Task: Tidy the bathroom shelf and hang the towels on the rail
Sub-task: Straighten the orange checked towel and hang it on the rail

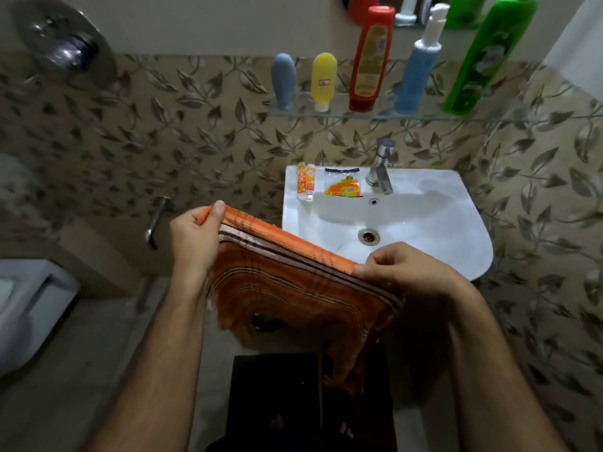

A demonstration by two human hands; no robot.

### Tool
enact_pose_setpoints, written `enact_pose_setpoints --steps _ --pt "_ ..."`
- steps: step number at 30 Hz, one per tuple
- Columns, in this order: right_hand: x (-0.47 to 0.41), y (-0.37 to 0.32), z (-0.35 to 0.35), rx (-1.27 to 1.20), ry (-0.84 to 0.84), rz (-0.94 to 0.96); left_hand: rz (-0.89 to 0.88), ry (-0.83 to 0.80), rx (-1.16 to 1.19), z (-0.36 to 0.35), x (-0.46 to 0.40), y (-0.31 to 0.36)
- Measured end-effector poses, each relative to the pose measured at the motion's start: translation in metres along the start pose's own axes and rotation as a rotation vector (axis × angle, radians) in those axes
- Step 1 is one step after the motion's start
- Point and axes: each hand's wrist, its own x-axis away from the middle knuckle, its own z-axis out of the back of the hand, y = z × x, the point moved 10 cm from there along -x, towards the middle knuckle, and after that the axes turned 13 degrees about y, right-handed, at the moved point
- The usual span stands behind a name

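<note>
1. Left hand pinches one top corner of the orange towel; right hand pinches the other. Towel is stretched between them, in front of the sink.
2. Rest of towel hangs folded below the hands.
3. No rail in view, so hanging isn't done yet.
4. Risk: thin pinch grips, so a corner could slip & the towel drop to the floor.
5. Risk: swinging cloth could knock the tubes & sachet at the sink's back-left edge.
6. Bottles stand upright on the glass shelf.

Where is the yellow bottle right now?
The yellow bottle stands cap-down on the glass shelf above the sink, upper middle of the head view, between the grey-blue bottle and the red bottle.
</note>
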Motion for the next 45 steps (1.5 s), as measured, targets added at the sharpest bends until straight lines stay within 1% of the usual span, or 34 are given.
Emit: enact_pose_setpoints --steps 2,3,4,5,6,8,10,12,14,15,17,19,21,22,24,26,29,30,31,33,35,37,38,41,43,45 --pt "0.01 -0.004 -0.004 -0.08 -0.104 -0.011 0.033 0.024 0.024 0.009 -0.006 -0.007" --pt "0.012 -0.008 -0.004 -0.111 -0.114 -0.006 0.055 0.029 0.047 0.011 -0.006 -0.011" --pt "0.011 -0.015 -0.002 -0.138 -0.08 0.008 0.074 0.028 0.073 0.011 -0.005 -0.013" --pt "0.007 -0.022 0.002 -0.176 0.003 0.025 0.094 0.024 0.098 0.009 -0.002 -0.014" --pt "0.001 -0.029 0.007 -0.225 0.125 0.043 0.115 0.019 0.12 0.007 0.002 -0.016" --pt "-0.009 -0.045 0.016 -0.292 0.431 0.101 0.129 -0.008 0.136 0.003 0.011 -0.016" --pt "-0.01 -0.062 0.018 -0.243 0.682 0.17 0.108 -0.044 0.12 -0.002 0.021 -0.014" --pt "-0.007 -0.081 0.013 -0.092 0.831 0.244 0.092 -0.062 0.128 -0.002 0.026 -0.016" --pt "-0.003 -0.093 0.007 0.022 0.896 0.297 0.058 -0.072 0.121 0.001 0.028 -0.015" --pt "-0.002 -0.097 0.005 0.041 0.895 0.312 0.041 -0.073 0.115 0.003 0.028 -0.014" --pt "-0.008 -0.105 -0.007 0.011 0.786 0.352 0.024 -0.095 0.114 0.007 0.028 -0.009" --pt "-0.009 -0.115 -0.024 -0.012 0.632 0.405 0.014 -0.216 0.138 -0.001 0.036 0.001" --pt "-0.009 -0.12 -0.035 -0.021 0.53 0.421 -0.008 -0.39 0.167 -0.014 0.051 0.016" --pt "-0.008 -0.122 -0.038 -0.02 0.496 0.426 -0.038 -0.447 0.165 -0.019 0.057 0.023" --pt "-0.006 -0.125 -0.041 -0.031 0.432 0.439 -0.127 -0.488 0.121 -0.025 0.062 0.032" --pt "-0.003 -0.127 -0.043 -0.079 0.369 0.448 -0.173 -0.542 0.098 -0.034 0.063 0.034" --pt "0.0 -0.128 -0.044 -0.135 0.293 0.45 -0.136 -0.721 0.184 -0.05 0.076 0.036" --pt "0.0 -0.127 -0.043 -0.15 0.284 0.443 -0.122 -0.757 0.199 -0.054 0.078 0.035" --pt "0.0 -0.125 -0.04 -0.171 0.276 0.434 -0.123 -0.757 0.19 -0.057 0.079 0.035" --pt "-0.001 -0.121 -0.036 -0.213 0.258 0.398 -0.178 -0.657 0.121 -0.056 0.072 0.038" --pt "-0.005 -0.109 -0.036 -0.239 0.197 0.314 -0.324 -0.476 -0.004 -0.05 0.06 0.049" --pt "-0.005 -0.095 -0.037 -0.245 0.092 0.198 -0.507 -0.319 -0.109 -0.044 0.055 0.071" --pt "-0.002 -0.089 -0.033 -0.241 0.053 0.154 -0.55 -0.259 -0.148 -0.042 0.053 0.079" --pt "0.008 -0.074 -0.004 -0.218 -0.004 0.087 -0.515 -0.127 -0.239 -0.035 0.036 0.079" --pt "0.014 -0.07 0.015 -0.176 -0.022 0.091 -0.461 -0.086 -0.283 -0.035 0.032 0.072" --pt "0.009 -0.071 0.032 -0.153 0.048 0.142 -0.386 -0.102 -0.295 -0.042 0.031 0.064"
